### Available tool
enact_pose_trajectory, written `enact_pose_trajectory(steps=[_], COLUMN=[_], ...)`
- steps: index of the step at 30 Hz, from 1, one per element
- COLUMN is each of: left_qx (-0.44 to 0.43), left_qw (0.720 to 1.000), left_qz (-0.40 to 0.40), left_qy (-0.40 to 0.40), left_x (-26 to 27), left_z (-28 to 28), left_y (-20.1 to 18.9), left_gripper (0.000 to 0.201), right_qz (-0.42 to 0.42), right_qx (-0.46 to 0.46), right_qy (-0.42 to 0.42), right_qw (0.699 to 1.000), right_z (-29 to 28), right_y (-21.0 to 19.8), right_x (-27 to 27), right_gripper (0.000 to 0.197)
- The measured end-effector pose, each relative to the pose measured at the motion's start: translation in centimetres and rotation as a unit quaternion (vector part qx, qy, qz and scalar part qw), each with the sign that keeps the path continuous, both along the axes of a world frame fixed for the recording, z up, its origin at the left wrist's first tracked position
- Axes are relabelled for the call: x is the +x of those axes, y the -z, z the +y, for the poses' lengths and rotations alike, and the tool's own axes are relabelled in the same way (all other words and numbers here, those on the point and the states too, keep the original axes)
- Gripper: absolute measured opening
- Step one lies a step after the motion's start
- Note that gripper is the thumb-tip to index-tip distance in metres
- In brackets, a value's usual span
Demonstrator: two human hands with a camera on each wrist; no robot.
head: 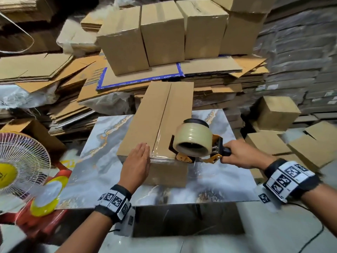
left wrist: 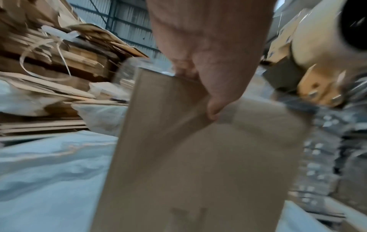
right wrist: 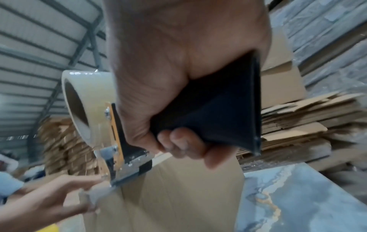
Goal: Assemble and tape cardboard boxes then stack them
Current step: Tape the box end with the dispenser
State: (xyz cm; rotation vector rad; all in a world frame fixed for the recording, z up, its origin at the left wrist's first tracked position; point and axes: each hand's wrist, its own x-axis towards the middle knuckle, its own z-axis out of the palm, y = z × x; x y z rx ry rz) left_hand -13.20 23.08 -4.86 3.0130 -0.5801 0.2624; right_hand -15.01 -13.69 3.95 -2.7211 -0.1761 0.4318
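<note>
- The cardboard box (head: 156, 125) lies lengthwise on the marble-patterned table (head: 102, 143), its closed flaps facing up and the centre seam running from near to far.
- The left hand (head: 135, 165) lies flat and open on the near left flap, fingers straight, just beside the seam; it should press down so the flaps stay level and the box cannot slide.
- The right hand (head: 238, 156) is wrapped tight round the black handle of the tape dispenser (head: 195, 143), which sits at the box's near edge, right of the seam.
- Clear tape (head: 159, 143) covers the near part of the seam and wraps over the near edge; the far part looks bare.
- For a good seal, I judge the strip must stay centred on the seam and be pressed flat without wrinkles.
- Finished boxes (head: 162, 31) stand in a row on flattened cardboard at the far side, where this one likely goes.
</note>
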Motion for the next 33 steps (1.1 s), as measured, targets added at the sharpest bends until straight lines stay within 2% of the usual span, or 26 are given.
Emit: enact_pose_trajectory(steps=[3,6,12,15,18,23,26,30,33], left_qx=[0.034,0.024,-0.004,0.027,0.031,0.034,0.042,0.04,0.032], left_qw=[0.999,0.995,0.997,0.997,0.997,0.997,0.997,0.997,0.997], left_qz=[0.0,-0.005,-0.012,-0.022,-0.016,0.008,0.011,0.023,0.018], left_qy=[0.042,0.099,0.081,0.073,0.069,0.065,0.064,0.063,0.067], left_x=[-0.7,-0.8,0.0,0.2,0.1,0.1,0.2,0.0,-0.1], left_z=[-3.2,-6.7,-7.7,-7.5,-7.8,-7.8,-7.7,-7.7,-7.5], left_y=[-0.5,-1.1,-0.1,0.4,0.5,0.3,0.3,0.2,0.4], left_gripper=[0.071,0.065,0.071,0.079,0.077,0.074,0.077,0.08,0.078], right_qz=[-0.019,-0.021,-0.016,0.0,0.011,0.04,0.071,0.097,0.157], right_qx=[-0.002,0.007,-0.003,-0.019,-0.006,0.017,0.081,0.072,0.173], right_qy=[-0.014,-0.014,-0.021,0.003,0.028,0.021,0.063,0.109,0.186], right_qw=[1.0,1.0,1.0,1.0,1.0,0.999,0.992,0.987,0.954], right_z=[0.3,0.0,-0.9,-3.8,-6.2,-3.9,-3.7,-5.3,-5.7], right_y=[0.6,0.6,0.8,1.5,2.8,5.0,5.9,7.7,11.2], right_x=[0.4,0.5,0.0,-1.1,-2.5,-1.7,-0.8,-0.4,-1.0], right_gripper=[0.028,0.031,0.031,0.028,0.033,0.032,0.026,0.023,0.018])
